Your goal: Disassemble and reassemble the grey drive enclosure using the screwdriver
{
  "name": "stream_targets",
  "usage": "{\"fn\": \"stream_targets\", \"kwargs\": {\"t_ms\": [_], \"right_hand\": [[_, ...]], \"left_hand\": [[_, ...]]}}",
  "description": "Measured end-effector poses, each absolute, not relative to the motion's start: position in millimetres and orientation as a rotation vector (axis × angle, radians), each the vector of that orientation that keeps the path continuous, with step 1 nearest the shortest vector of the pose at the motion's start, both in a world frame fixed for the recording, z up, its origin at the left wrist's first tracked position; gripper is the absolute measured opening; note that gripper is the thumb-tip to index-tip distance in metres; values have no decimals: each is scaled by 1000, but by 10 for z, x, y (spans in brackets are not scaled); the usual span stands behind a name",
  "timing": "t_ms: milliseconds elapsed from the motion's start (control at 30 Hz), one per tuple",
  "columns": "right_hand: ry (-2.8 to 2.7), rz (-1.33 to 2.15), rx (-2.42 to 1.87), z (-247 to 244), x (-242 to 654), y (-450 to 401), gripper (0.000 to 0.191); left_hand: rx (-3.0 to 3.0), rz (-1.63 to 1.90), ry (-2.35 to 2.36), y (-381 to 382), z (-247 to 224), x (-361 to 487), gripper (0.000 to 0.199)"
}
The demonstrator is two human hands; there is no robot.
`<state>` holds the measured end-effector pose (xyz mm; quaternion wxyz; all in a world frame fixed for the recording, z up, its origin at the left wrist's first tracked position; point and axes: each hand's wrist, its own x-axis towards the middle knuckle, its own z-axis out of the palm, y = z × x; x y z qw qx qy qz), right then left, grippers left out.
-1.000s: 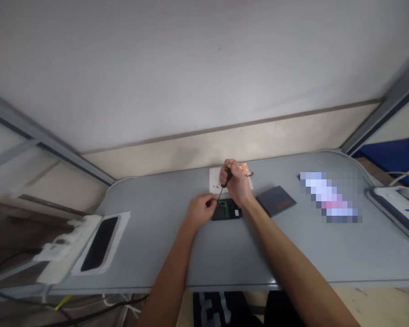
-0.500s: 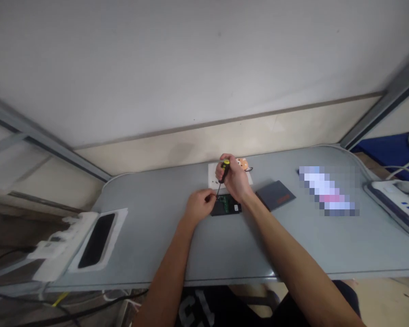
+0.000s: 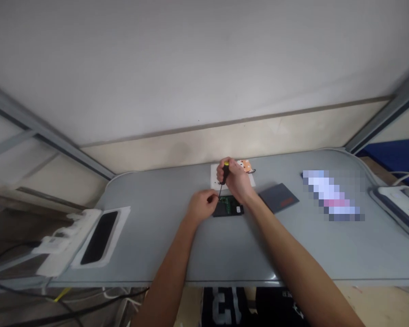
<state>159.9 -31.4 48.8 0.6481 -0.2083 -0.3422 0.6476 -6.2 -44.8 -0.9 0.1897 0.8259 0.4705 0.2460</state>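
Black casing (image 3: 221, 211) with a green circuit board (image 3: 228, 205) showing inside, lying flat on the desk (image 3: 150, 222), right between both hands. Gripping a screwdriver (image 3: 225, 174) in the right hand (image 3: 238, 182), fist wrapped snugly round the dark handle, yellow end poking out on top. Shaft slanting down and a touch left to the casing's far left corner. Can't tell if actually seated in a screw, way too small from up here

Over on the other side, left hand (image 3: 200, 208) resting at that same corner, fingers (image 3: 206, 195) curled and bunched close together right by the screwdriver's tip. Can't really tell if pinching anything or just steadying the casing

Just behind all that, a white sheet (image 3: 214, 175) with a few tiny dark bits on top, plus an orange spotted thing (image 3: 246, 166) near the sheet's far right corner. Off to the right of the right wrist, a dark grey flat piece (image 3: 279, 198) with red marking, then something pixelated (image 3: 330, 195), impossible to make out. Far left, a black phone-like slab (image 3: 100, 237) on white paper (image 3: 119, 227), just beside a white power strip (image 3: 63, 250) with plugs in
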Motion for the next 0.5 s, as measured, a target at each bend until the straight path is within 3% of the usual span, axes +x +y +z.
{"fn": "stream_targets", "kwargs": {"t_ms": [500], "right_hand": [[-841,1330,-543,402,1624,-292,33]], "left_hand": [[2298,686,1328,-431,-22,-60,21]]}}
